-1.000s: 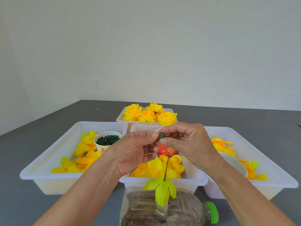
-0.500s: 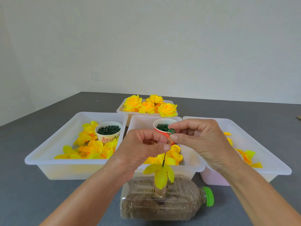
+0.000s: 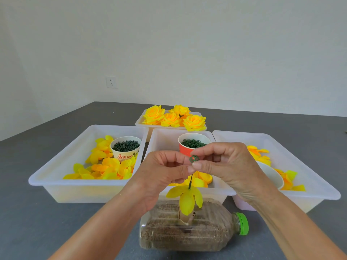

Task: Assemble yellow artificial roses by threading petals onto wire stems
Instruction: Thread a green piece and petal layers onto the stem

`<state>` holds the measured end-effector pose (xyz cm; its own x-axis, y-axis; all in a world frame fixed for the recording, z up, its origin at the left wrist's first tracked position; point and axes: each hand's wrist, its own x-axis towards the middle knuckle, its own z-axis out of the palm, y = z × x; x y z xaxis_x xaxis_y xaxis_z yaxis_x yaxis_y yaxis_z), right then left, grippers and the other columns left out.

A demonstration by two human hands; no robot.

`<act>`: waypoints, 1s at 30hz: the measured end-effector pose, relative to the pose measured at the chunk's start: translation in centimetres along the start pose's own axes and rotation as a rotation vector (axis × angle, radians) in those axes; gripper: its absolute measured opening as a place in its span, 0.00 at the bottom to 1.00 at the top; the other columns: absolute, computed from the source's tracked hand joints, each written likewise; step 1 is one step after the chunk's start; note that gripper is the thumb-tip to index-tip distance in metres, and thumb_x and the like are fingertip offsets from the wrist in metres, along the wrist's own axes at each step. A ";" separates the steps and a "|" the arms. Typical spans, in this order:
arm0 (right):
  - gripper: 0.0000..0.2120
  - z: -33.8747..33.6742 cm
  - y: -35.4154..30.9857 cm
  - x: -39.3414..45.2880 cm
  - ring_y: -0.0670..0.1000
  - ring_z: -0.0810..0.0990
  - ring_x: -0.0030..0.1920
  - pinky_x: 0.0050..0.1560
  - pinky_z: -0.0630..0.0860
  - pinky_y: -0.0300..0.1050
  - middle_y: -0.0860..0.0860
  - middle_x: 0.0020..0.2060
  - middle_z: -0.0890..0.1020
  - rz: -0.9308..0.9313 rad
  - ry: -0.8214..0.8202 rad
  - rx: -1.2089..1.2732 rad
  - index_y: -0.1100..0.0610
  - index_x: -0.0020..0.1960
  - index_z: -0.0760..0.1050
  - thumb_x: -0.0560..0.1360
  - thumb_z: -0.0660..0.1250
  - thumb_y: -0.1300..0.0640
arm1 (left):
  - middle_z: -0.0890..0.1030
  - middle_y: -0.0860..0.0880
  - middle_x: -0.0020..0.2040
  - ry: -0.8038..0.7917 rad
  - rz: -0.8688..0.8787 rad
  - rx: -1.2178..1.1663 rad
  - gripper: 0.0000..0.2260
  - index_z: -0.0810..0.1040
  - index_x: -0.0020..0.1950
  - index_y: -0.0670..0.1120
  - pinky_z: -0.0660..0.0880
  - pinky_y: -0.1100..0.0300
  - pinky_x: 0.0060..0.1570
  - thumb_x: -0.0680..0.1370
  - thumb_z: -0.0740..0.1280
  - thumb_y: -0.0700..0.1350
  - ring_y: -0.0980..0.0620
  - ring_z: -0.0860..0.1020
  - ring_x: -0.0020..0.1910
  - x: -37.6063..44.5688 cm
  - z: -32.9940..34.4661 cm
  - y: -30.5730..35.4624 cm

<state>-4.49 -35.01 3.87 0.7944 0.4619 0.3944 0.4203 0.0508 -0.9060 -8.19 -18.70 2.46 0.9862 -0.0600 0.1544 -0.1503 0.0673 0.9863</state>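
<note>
While the left hand [image 3: 165, 171] pinches the wire stem [image 3: 190, 182], the right hand [image 3: 225, 166] pinches a green ring [image 3: 194, 158].

White wall socket [image 3: 111, 82] on pale wall [image 3: 187, 44] behind grey tabletop [image 3: 28, 212].

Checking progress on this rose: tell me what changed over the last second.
Little changed. The right hand still pinches the green ring at the top of the wire stem, and the left hand still holds the stem. The camera tilted up; the red cup, hidden a second ago, now shows. Petals and bottle stayed put.
</note>
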 end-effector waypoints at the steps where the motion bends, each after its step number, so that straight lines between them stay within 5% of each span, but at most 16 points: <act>1: 0.11 0.0 0.0 0.0 0.46 0.83 0.38 0.40 0.78 0.35 0.52 0.37 0.85 0.007 0.005 -0.002 0.54 0.40 0.83 0.58 0.75 0.58 | 0.79 0.52 0.30 -0.001 -0.004 -0.007 0.02 0.83 0.31 0.49 0.75 0.65 0.34 0.60 0.73 0.44 0.58 0.75 0.29 0.0 0.0 -0.1; 30: 0.10 0.1 1.4 -0.5 0.45 0.82 0.37 0.37 0.76 0.36 0.51 0.35 0.85 0.044 0.013 -0.032 0.54 0.38 0.83 0.57 0.76 0.57 | 0.78 0.51 0.29 0.023 0.002 0.030 0.03 0.81 0.34 0.45 0.73 0.64 0.37 0.67 0.72 0.38 0.56 0.74 0.31 -0.4 -0.1 -0.7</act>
<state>-4.35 -35.10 2.40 0.8183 0.4511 0.3562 0.3983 0.0019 -0.9173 -8.46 -18.64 1.74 0.9871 -0.0367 0.1558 -0.1544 0.0378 0.9873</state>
